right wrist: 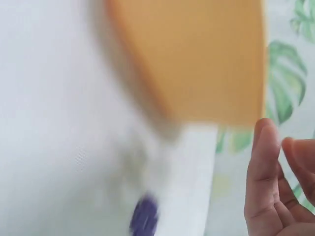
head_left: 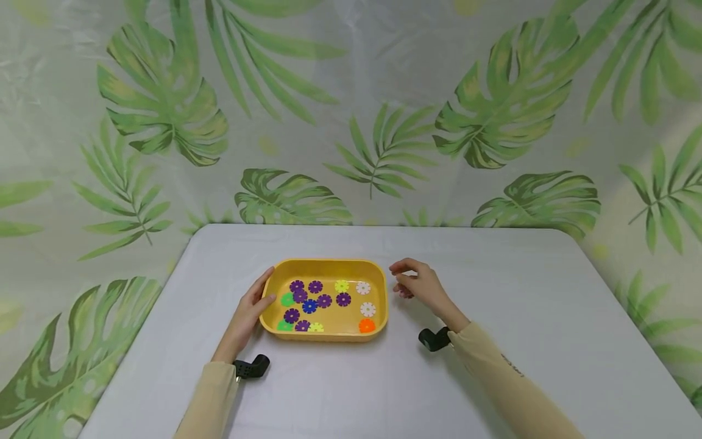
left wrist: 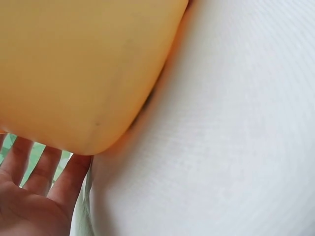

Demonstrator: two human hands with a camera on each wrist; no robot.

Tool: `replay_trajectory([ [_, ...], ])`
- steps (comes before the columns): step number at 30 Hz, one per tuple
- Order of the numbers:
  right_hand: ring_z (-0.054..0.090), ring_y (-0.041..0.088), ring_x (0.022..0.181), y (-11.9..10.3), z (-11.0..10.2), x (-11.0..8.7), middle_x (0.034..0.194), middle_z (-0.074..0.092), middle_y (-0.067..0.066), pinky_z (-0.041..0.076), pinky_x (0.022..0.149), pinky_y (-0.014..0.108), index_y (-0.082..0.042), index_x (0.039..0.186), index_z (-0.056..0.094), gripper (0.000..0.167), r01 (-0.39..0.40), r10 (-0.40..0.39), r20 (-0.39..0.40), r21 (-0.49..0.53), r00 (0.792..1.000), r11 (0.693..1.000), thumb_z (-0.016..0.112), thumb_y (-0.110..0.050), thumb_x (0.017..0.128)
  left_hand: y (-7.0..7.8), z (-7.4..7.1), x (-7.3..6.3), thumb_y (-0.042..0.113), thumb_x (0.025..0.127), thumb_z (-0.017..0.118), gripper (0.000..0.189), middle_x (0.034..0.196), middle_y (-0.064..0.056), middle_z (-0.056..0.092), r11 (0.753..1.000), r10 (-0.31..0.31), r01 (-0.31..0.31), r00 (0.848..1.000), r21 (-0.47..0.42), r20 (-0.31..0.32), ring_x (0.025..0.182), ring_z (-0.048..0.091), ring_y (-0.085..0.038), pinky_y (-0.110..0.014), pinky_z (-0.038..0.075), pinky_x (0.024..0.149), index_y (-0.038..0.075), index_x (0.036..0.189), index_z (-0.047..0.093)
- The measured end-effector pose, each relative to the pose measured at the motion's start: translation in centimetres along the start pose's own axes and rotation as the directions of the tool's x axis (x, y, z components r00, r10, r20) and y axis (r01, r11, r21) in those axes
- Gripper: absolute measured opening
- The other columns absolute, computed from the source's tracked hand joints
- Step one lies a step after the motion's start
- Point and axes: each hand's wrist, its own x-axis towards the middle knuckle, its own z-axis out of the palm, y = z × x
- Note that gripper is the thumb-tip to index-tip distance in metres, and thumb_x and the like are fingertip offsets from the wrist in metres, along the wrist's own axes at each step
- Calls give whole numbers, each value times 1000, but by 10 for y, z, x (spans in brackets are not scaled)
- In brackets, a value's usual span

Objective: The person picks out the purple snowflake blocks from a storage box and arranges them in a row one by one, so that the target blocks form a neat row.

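A shallow yellow tray (head_left: 329, 335) stands on the table with several flower-shaped plastic discs in it, purple, blue (head_left: 309, 306), green, yellow, white and orange (head_left: 367, 325). At its left end my left hand (head_left: 247, 314) grips the side, thumb over the rim and fingers along the outer wall. In the left wrist view those fingers (left wrist: 71, 182) reach behind the tray. My right hand (head_left: 425, 289) is beside the right end, fingers loosely bent, nothing between thumb and index finger. A blurred purple disc (right wrist: 144, 216) shows apart from the fingers in the right wrist view.
A white cloth covers the table (head_left: 351, 390), and a leaf-patterned curtain (head_left: 395, 91) hangs behind it. Each wrist wears a black camera, one on the left (head_left: 253, 367) and one on the right (head_left: 434, 339).
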Motion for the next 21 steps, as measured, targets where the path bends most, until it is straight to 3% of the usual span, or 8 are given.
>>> replay_trajectory([
  [5,64,35,82,-26,45,0,113,57,28,58,69,36,8,117,57,23,78,-92,162,89,982,993,52,-3,97,-1,0,0,13,101,48,56,157,0,19,1000,6,-6,1000,2,-8,143,14,-18,-32,19,113,18,153,26],
  [8,64,35,83,-35,77,1,111,59,26,58,71,40,8,116,59,23,81,-102,283,88,954,993,53,-4,97,-2,0,1,13,101,48,56,157,0,19,1000,8,-8,1000,6,-9,143,14,-18,-32,19,113,18,153,26],
  [13,64,28,84,-44,125,4,110,61,18,57,75,40,3,116,62,23,1,-28,454,60,891,998,53,-6,97,-2,0,1,14,101,49,56,157,0,20,1000,-1,1,1000,0,-19,143,15,-18,-31,20,113,18,153,27],
  [16,62,22,86,-47,143,7,110,63,10,54,80,35,-1,115,64,22,6,-7,488,3,873,1000,53,-8,97,-3,0,1,14,101,49,56,157,0,20,1000,12,-12,1000,-6,-11,143,15,-18,-31,20,113,17,153,26],
  [21,56,12,86,-48,159,11,100,66,-2,47,82,27,-8,105,69,17,93,7,480,-185,877,978,56,-8,94,-3,-1,1,15,101,49,57,157,-1,20,1000,25,-25,1000,4,-4,143,16,-18,-30,20,112,17,153,26],
])
